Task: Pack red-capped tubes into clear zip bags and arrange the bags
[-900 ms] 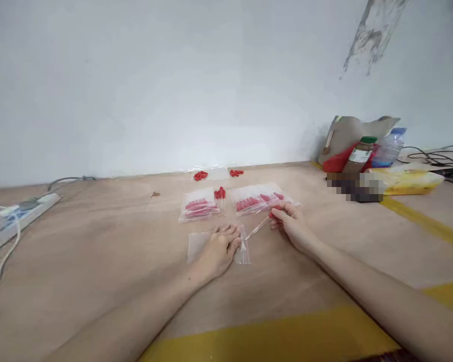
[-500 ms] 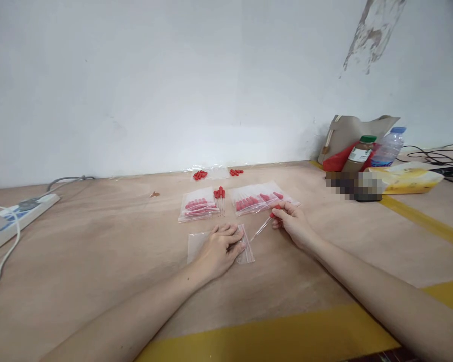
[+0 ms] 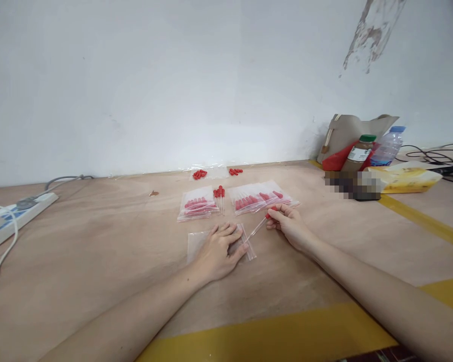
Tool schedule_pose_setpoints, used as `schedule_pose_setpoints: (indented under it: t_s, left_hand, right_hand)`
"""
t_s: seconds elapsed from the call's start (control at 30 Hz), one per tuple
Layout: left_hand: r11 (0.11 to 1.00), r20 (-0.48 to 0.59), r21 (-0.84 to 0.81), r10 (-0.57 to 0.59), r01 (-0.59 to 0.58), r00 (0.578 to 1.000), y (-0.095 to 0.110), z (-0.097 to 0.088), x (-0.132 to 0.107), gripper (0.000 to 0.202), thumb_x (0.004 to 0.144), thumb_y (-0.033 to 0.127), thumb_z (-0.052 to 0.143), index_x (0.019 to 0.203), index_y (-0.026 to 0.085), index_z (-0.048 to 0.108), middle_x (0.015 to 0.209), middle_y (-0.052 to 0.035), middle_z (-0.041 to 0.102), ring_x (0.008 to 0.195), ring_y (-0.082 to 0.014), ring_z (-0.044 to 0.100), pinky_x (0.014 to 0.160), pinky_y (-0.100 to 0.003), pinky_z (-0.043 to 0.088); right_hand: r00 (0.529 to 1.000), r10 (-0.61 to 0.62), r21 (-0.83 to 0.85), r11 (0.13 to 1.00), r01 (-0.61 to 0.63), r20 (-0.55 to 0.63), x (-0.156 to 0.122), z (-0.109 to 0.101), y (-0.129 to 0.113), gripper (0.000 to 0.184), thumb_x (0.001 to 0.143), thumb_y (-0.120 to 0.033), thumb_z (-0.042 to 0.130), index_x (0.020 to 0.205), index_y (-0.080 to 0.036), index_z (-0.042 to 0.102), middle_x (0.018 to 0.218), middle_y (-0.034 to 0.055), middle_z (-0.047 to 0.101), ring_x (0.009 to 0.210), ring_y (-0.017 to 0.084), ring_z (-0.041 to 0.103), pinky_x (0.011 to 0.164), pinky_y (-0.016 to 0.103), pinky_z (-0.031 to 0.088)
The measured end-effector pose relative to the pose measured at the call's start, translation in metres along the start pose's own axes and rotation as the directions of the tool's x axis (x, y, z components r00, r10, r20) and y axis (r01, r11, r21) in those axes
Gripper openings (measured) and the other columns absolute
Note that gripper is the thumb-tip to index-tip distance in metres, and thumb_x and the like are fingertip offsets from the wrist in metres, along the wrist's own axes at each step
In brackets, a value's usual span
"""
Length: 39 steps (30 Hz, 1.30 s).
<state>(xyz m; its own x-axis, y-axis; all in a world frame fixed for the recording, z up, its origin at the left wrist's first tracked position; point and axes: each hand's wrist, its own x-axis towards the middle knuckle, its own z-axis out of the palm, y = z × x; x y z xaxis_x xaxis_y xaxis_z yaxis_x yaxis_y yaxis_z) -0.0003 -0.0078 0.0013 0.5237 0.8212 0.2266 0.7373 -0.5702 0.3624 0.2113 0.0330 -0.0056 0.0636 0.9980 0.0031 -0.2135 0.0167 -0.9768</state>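
My left hand [image 3: 221, 250] lies on a clear zip bag [image 3: 195, 243], its fingers stretched out and the thumb apart near the bag's right end. Between the fingers and thumb of my right hand [image 3: 287, 224] is the red bulb of a glass dropper [image 3: 256, 229]. The dropper slants down to the left, its tip at the mouth of the zip bag by my left thumb; whether it is inside I cannot tell. Just beyond, several loose droppers [image 3: 219, 194] lie between two groups of filled bags, the left bags [image 3: 197, 202] and the right bags [image 3: 257, 197].
Red rubber bulbs [image 3: 200, 174] lie on clear plastic by the wall. At left is a power strip [image 3: 26, 216] with a white cable. At right stand a green-capped bottle [image 3: 360, 153], a clear bottle [image 3: 388, 146], a beige bag [image 3: 347, 129] and a yellow tissue pack [image 3: 407, 180].
My right hand has moved slightly left with the dropper, bringing its tip to the bag's mouth. My left thumb has shifted a little at the bag's end.
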Motion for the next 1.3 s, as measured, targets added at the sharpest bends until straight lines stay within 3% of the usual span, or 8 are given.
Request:
schedule_pose_setpoints:
  t_s: [0.17,0.33,0.6,0.77,0.87,1.0,1.13,1.3]
  left_hand:
    - [1.000,-0.004,-0.027,0.016,-0.016,1.000,-0.002,-0.003,0.000,0.051,0.083,0.041,0.048,0.129,0.020,0.042,0.133,-0.0078,0.041,0.126,-0.0237,0.033,0.106,-0.043,0.020]
    - [0.992,-0.048,-0.122,0.029,-0.035,0.998,-0.001,-0.007,0.001,0.048,0.084,0.041,0.046,0.127,0.020,0.043,0.129,-0.0051,0.047,0.122,-0.0211,0.039,0.105,-0.038,0.024]
    - [0.939,-0.077,-0.340,-0.073,0.043,0.994,-0.001,-0.009,-0.001,0.045,0.086,0.041,0.043,0.126,0.020,0.044,0.126,-0.0046,0.049,0.115,-0.0211,0.046,0.096,-0.034,0.036]
    - [0.917,-0.292,-0.398,-0.162,0.034,0.943,-0.012,-0.026,0.005,0.028,0.086,0.027,0.036,0.106,0.019,0.054,0.103,-0.0046,0.059,0.096,-0.0186,0.054,0.084,-0.032,0.043]
    - [0.947,-0.084,-0.319,0.009,-0.035,0.996,-0.027,-0.053,-0.004,0.026,0.083,0.029,0.043,0.104,0.019,0.055,0.096,-0.0037,0.061,0.089,-0.0181,0.056,0.079,-0.030,0.045]
    - [0.985,0.172,-0.150,0.114,-0.089,0.978,-0.050,-0.079,-0.034,0.040,0.081,0.035,0.052,0.120,0.025,0.049,0.123,-0.0039,0.052,0.111,-0.0220,0.048,0.094,-0.035,0.039]
    - [0.994,0.214,-0.068,0.095,-0.083,0.972,-0.060,-0.076,-0.051,0.052,0.082,0.041,0.051,0.130,0.028,0.037,0.135,-0.0036,0.040,0.123,-0.0237,0.037,0.101,-0.041,0.031]
    - [0.992,0.153,-0.056,0.123,-0.115,0.981,-0.054,-0.057,-0.040,0.050,0.084,0.039,0.049,0.130,0.024,0.036,0.131,-0.0056,0.043,0.121,-0.0237,0.038,0.101,-0.043,0.031]
  right_hand:
    - [0.957,0.054,-0.101,0.995,-0.026,0.284,-0.005,-0.004,-0.003,0.033,0.062,-0.033,0.071,0.079,-0.017,0.048,0.067,-0.0038,0.058,0.057,0.007,0.057,0.058,0.021,0.049]
    - [0.774,0.090,-0.189,0.981,0.040,0.627,-0.015,0.000,-0.005,0.034,0.067,-0.032,0.069,0.079,-0.019,0.041,0.085,0.0003,0.061,0.054,0.005,0.055,0.038,0.014,0.037]
    - [0.622,0.134,-0.095,0.991,-0.096,0.771,-0.023,0.025,-0.001,0.033,0.077,-0.040,0.058,0.083,-0.021,0.031,0.068,-0.0043,0.060,0.065,0.012,0.064,0.062,0.028,0.051]
    - [0.671,0.235,-0.120,0.969,-0.214,0.703,-0.021,0.021,-0.004,0.036,0.076,-0.044,0.056,0.085,-0.024,0.027,0.076,-0.0045,0.062,0.061,0.013,0.065,0.058,0.029,0.051]
    - [0.722,0.207,-0.087,0.976,-0.199,0.660,-0.019,0.019,-0.002,0.037,0.074,-0.042,0.060,0.083,-0.023,0.029,0.076,-0.0035,0.064,0.067,0.011,0.064,0.067,0.030,0.051]
    - [0.734,0.175,-0.081,0.984,-0.161,0.657,-0.018,0.019,0.000,0.034,0.072,-0.039,0.062,0.082,-0.022,0.034,0.079,-0.0028,0.064,0.072,0.009,0.062,0.073,0.029,0.049]
    - [0.762,0.124,-0.080,0.992,-0.094,0.635,-0.015,0.017,0.000,0.034,0.067,-0.034,0.068,0.079,-0.020,0.040,0.070,-0.0060,0.061,0.062,0.007,0.058,0.064,0.024,0.048]
    - [0.899,0.050,-0.175,0.984,0.030,0.436,-0.008,0.016,0.003,0.029,0.060,-0.034,0.072,0.073,-0.017,0.052,0.056,-0.0064,0.057,0.048,0.005,0.050,0.050,0.018,0.041]
